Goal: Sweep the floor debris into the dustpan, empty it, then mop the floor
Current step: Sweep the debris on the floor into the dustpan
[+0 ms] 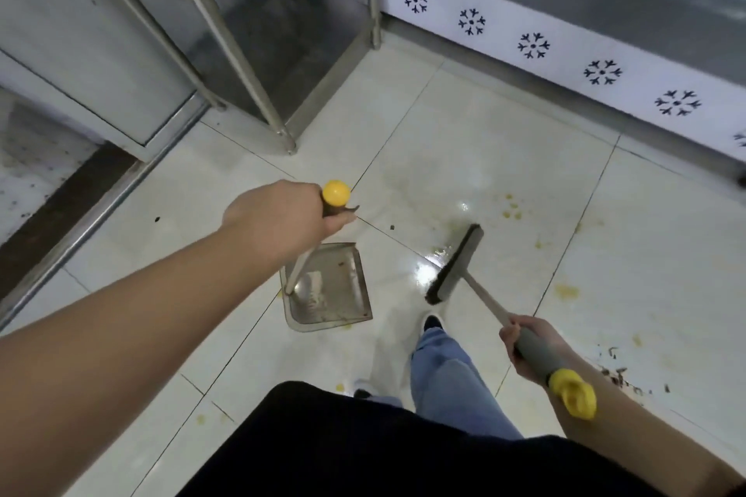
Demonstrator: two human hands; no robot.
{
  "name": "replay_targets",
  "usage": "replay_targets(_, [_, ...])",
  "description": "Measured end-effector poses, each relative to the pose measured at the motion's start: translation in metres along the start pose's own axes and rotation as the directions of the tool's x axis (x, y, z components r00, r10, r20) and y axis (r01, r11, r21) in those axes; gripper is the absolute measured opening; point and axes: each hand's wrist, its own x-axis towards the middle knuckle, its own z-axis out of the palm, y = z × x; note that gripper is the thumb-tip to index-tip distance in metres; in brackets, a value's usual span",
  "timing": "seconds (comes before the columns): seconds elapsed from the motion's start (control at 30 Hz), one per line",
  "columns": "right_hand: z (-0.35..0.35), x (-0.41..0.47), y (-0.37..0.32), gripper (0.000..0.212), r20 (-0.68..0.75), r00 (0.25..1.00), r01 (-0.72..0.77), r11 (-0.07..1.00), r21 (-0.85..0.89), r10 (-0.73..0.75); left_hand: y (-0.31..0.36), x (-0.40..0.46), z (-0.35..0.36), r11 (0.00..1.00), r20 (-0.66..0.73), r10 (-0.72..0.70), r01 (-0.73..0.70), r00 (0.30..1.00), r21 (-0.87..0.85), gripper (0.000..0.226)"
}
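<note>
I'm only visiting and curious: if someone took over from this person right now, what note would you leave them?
Left hand grips the yellow-capped handle of the metal dustpan, which looks almost empty.
Right hand grips the grey handle of the dark-bristled broom, head by the pan.
Yellow spots and dark crumbs remain on the white tile floor.
Left: sweeping, emptying, mopping.

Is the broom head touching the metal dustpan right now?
Apart. The head view shows bare tile between the broom head and the metal dustpan; the brush sits off the pan's right side.
</note>
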Motion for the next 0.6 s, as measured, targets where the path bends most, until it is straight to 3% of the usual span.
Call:
replay_targets(0.17, [0.034, -0.022, 0.046, 0.019, -0.013, 0.995, 0.100, 0.988, -0.119, -0.103, -0.088, -0.050, 0.016, 0.964, -0.026, -0.177, 0.168, 0.984, -0.208, 0.050])
replay_targets(0.27, [0.066, -0.030, 0.078, 0.019, 0.029, 0.994, 0.114, 0.949, -0.295, -0.110, -0.138, -0.077, 0.019, 0.933, -0.059, -0.279, 0.256, 0.958, -0.254, 0.047])
replay_targets(0.4, [0.125, -0.040, 0.117, 0.022, 0.141, 0.990, 0.074, 0.899, -0.431, -0.014, -0.189, -0.110, 0.020, 0.918, -0.062, -0.340, 0.317, 0.938, -0.240, 0.050])
replay_targets(0.5, [0.175, -0.040, 0.144, 0.029, 0.233, 0.972, 0.110, 0.796, -0.595, 0.040, -0.223, -0.126, 0.018, 0.891, -0.046, -0.413, 0.393, 0.910, -0.229, 0.049])
replay_targets(0.6, [0.222, -0.035, 0.168, 0.025, 0.214, 0.965, 0.028, 0.759, -0.651, 0.149, -0.261, -0.135, 0.011, 0.846, -0.014, -0.506, 0.493, 0.862, -0.200, 0.055])
